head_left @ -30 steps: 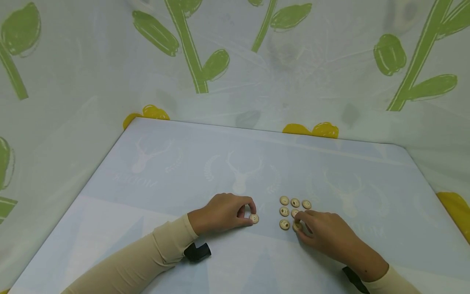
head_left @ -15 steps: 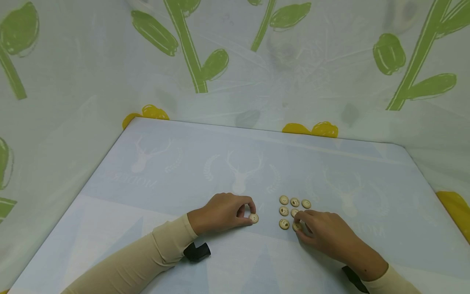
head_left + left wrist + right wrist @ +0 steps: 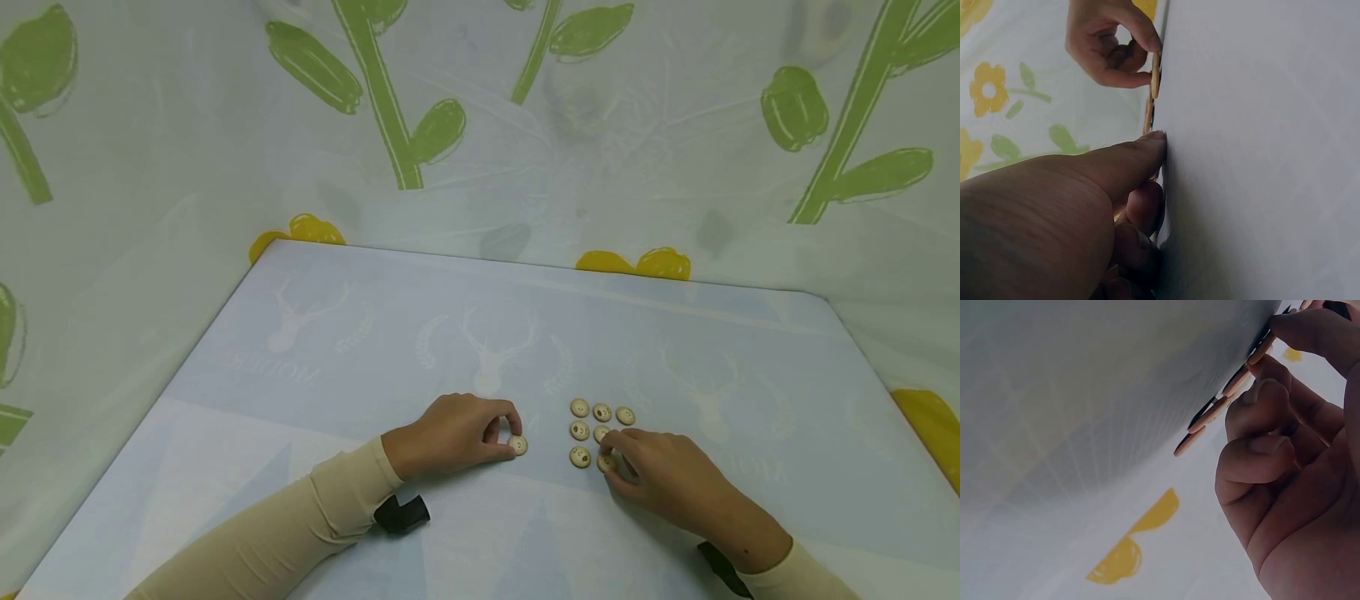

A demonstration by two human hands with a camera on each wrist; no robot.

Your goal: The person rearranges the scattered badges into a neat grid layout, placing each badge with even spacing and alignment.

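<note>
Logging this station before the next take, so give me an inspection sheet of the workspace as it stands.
Surface: pale blue table cover with faint deer prints, flat.
Job's things: six wooden buttons in a grid, lying flat; a seventh, the single button, apart to their left.
Clutter: nothing seen.
Hands: left hand pinches the single button; right hand fingertips on the grid's near right button.
Cables: nothing seen; black wrist straps only.
Surroundings: white sheet walls with green leaf and yellow flower prints.

Matt wooden buttons [image 3: 580, 431], smooth cloth tabletop [image 3: 375, 350]
</note>
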